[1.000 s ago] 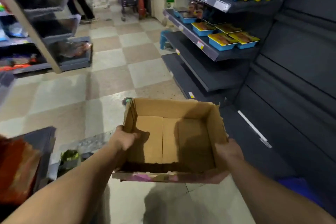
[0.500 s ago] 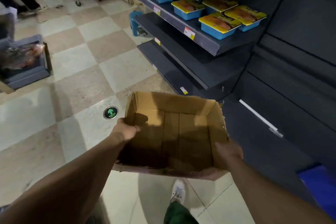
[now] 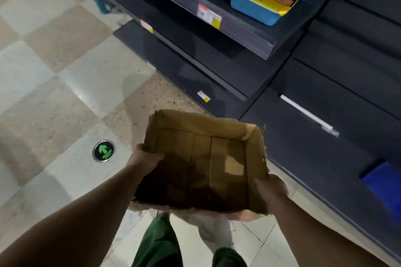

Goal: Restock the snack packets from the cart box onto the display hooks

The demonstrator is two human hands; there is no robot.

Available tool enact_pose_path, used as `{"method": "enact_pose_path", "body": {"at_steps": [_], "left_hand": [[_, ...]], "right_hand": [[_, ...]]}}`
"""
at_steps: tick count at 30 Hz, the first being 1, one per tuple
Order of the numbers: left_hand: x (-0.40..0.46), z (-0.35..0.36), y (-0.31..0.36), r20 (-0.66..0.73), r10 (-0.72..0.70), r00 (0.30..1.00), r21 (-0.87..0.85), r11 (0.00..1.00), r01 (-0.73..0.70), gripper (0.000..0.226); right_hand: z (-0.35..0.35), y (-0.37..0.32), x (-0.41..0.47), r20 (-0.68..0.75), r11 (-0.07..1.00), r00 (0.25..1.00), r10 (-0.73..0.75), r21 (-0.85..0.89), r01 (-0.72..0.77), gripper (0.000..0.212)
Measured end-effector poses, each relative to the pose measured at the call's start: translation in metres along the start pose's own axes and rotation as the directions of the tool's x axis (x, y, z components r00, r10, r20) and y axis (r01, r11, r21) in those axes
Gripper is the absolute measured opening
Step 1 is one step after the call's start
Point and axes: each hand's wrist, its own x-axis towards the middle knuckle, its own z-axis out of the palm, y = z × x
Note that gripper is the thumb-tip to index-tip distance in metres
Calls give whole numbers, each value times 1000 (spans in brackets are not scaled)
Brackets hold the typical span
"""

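Cardboard box (image 3: 201, 165) between both hands, above floor (image 3: 54, 84). Left hand (image 3: 144, 159) grip curled over left wall; right hand (image 3: 271, 187) grip clasps right wall. Shelf (image 3: 217, 34) ahead.

You hold one open-topped cardboard box (image 3: 201, 165) in front of you, above the tiled floor and beside the dark shelving. It is a shallow brown tray with no lid; the top edges are torn and ragged, most visibly at the far right corner and along the right wall. Nothing lies inside: only the bare cardboard bottom shows, with its flap seams running front to back. The near half of the interior is in deep shadow. The box is roughly level, tipped slightly toward you. The outside of the near wall shows a pale, pinkish printed face.
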Motion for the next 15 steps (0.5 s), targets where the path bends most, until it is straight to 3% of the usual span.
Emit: {"method": "enact_pose_path", "body": {"at_steps": [7,10,15], "left_hand": [[131,23,26,135,105,985,162,979,-126,52],[181,38,26,182,120,976,225,961,-160,48],[246,69,25,131,160,978,245,951,-189,72]], "right_hand": [[67,-28,54,9,944,963,269,195,-266,42],[94,-35,84,14,932,958,287,226,-282,39],[134,-37,137,33,944,973,229,237,-230,55]]}}
